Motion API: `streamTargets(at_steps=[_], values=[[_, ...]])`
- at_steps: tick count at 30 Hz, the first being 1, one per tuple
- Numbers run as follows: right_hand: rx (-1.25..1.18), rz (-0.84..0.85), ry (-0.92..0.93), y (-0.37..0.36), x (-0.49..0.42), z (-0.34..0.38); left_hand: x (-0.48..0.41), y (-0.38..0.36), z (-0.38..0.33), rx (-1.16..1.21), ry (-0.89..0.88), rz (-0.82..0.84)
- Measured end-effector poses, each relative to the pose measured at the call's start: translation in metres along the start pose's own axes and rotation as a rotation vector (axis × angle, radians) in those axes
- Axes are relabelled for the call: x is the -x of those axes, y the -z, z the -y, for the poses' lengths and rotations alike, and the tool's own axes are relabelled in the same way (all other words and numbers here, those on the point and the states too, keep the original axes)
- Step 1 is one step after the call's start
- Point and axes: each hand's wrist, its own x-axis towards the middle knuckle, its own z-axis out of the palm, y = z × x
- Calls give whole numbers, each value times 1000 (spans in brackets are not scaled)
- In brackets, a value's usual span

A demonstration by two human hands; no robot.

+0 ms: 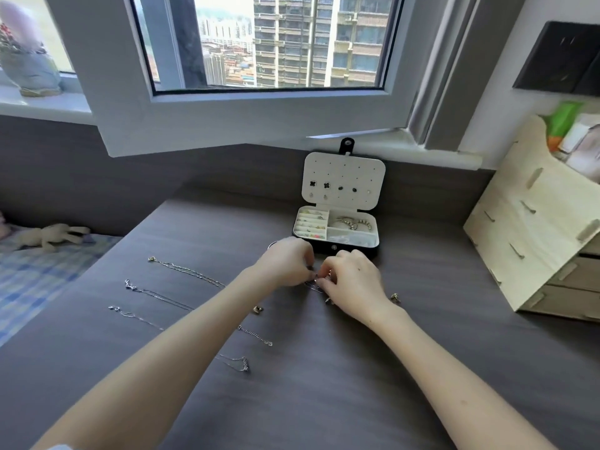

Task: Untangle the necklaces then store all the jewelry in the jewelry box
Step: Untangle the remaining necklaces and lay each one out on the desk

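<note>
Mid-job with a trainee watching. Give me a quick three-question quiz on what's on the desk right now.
1. True or false: the jewelry box is closed.
2. On which side of the box does the wooden organizer stand? A) left B) right C) in front of it
3. Fill in: the left hand and right hand together pinch a thin ___ just in front of the box.
Key: 1 false, it stands open; 2 B; 3 chain.
</note>
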Motion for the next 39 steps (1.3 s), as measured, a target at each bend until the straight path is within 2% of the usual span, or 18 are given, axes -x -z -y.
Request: streamTargets(at_steps=[6, 10, 13, 15, 19, 22, 27, 31, 35, 39], values=[[31, 54, 45, -3, -4, -1, 3, 2, 3, -9, -36, 14], [-171, 47, -11, 8, -2, -5, 6, 1, 7, -25, -27, 14], [-330, 94, -1, 25, 5, -8, 11, 8, 5, 80, -37, -19], [-497, 129, -18, 40, 15, -7, 19, 16, 4, 264, -21, -12], [-799, 155, -42, 71, 41, -10, 48, 37, -7, 948, -35, 198], [-924, 181, 4, 92, 66, -16, 70, 47, -22, 1175, -87, 340], [-1169, 216, 62, 118, 108, -31, 94, 49, -49, 1281, -199, 533], [-1217, 209, 44, 128, 138, -42, 105, 40, -71, 1309, -256, 635], [-1190, 174, -4, 132, 157, -52, 110, 25, -85, 1318, -241, 680], [-1110, 170, -136, 110, 160, -58, 109, 3, -85, 1331, -98, 628]])
